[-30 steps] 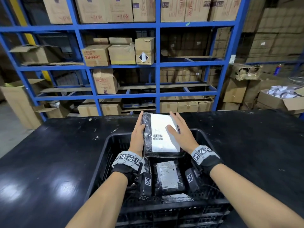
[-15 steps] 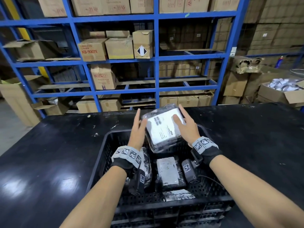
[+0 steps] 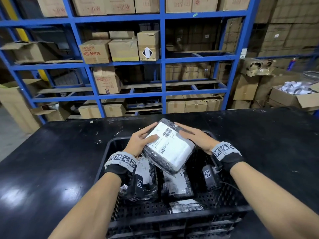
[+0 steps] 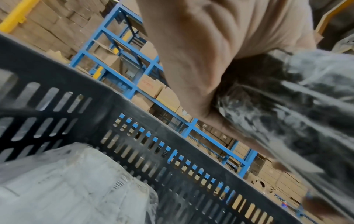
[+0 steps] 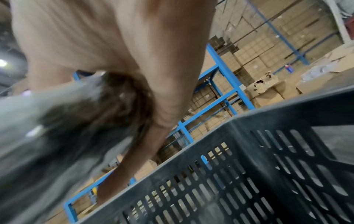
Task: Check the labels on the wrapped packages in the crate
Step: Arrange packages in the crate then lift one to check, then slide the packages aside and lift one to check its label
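Over the black slotted crate (image 3: 172, 219) I hold up a wrapped package (image 3: 168, 147), black under clear film, with a white barcoded label facing me. It is tilted, its near corner dipping toward the crate. My left hand (image 3: 141, 140) grips its left edge, thumb on the label and fingers behind. My right hand (image 3: 195, 138) holds the far right edge. The left wrist view shows my left hand (image 4: 210, 53) against the package (image 4: 287, 113). Blurred in the right wrist view, the package (image 5: 47, 136) sits under my right hand (image 5: 114, 45). More labelled packages (image 3: 177, 183) lie in the crate.
The crate stands on a black table (image 3: 51, 161) with bare surface on both sides. Behind the table rise blue shelves (image 3: 162, 66) stacked with cardboard boxes. An open carton of white items (image 3: 296, 94) sits at the right.
The package has been lifted from lying flat and turned between my hands, so its barcode now points away from me. My left thumb has come onto the label.
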